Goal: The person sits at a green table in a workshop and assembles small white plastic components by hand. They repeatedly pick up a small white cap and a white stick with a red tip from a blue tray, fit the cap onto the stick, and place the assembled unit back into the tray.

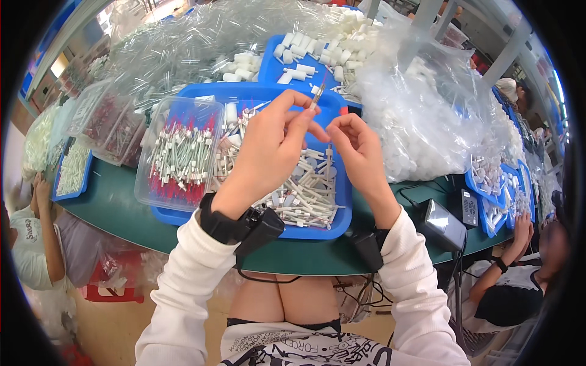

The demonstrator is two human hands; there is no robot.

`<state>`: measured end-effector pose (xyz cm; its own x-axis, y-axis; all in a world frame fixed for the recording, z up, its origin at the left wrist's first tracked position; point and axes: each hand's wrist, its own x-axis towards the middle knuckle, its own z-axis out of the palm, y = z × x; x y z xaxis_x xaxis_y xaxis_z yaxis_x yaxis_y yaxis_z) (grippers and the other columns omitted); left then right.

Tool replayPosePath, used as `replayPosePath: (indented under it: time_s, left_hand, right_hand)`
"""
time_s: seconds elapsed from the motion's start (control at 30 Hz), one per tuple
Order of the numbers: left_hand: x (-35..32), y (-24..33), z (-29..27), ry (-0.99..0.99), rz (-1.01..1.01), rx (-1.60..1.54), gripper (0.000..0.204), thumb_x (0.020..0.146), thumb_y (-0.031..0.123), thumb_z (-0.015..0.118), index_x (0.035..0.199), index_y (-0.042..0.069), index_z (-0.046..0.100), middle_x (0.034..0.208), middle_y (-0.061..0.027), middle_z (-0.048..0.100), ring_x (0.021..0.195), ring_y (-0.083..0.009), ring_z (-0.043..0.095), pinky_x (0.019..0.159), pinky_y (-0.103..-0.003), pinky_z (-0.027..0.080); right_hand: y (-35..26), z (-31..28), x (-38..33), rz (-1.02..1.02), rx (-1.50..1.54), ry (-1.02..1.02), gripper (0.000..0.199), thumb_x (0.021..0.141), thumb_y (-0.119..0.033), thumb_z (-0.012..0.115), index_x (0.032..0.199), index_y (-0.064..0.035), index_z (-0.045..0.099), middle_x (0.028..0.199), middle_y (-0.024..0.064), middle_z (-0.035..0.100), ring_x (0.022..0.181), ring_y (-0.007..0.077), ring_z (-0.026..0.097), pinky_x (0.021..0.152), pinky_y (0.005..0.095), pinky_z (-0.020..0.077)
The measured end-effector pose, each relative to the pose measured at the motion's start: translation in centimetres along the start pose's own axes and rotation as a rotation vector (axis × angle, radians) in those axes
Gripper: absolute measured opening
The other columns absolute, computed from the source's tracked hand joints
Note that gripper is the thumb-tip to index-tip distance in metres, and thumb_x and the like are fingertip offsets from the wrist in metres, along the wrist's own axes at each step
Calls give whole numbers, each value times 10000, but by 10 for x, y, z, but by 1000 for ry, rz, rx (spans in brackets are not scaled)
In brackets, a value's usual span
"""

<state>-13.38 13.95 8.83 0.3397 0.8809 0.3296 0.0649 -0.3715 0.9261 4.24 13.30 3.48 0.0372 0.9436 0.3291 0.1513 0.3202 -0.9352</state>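
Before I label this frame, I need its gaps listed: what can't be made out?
Head view:
Slim piece: lower end, hidden by the left hand.
Right hand: whether it pinches anything; detail too small.
Blue tray: much of its floor, under the clear box and loose pieces.
Co-worker, far left: body, partly cut off by the picture's edge.

From the hands' position, the left hand (268, 145) pinches a slender white stick (317, 96), tip toward 1 o'clock. Just beside it at 3 o'clock, the right hand (361, 149) brings thumb and forefinger together; whether they grip anything is unclear. At 6 o'clock, a blue tray (311, 232) holds loose white sticks (300, 204). At 9 o'clock, a clear plastic box (144, 183) holds pink-ended sticks (180, 155); at 12 o'clock, a 2nd blue tray (271, 68) holds white cylinders (299, 73).
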Motion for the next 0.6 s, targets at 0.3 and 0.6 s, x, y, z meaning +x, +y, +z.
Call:
replayPosePath:
  time_s: [0.3, 0.6]
  left_hand:
    - [-1, -39, 4, -29, -20, -413, 193, 926, 90, 590, 1085, -20, 596, 1011, -121, 665, 895, -138, 606, 790, -274, 475]
    - [-2, -38, 0, -88, -222, -688, 192, 931, 128, 600, 1087, 16, 596, 1112, -133, 637, 1004, -170, 600, 894, -306, 479]
  right_hand:
    - [3, 1, 3, -48, 18, 87, 95, 908, -100, 597, 923, -6, 599, 740, 19, 646, 650, 39, 573, 575, 185, 426]
    - [-8, 3, -6, -99, -27, 64, 194, 956, -154, 523, 1048, -31, 641, 857, 40, 678, 719, 33, 532, 617, 188, 404]
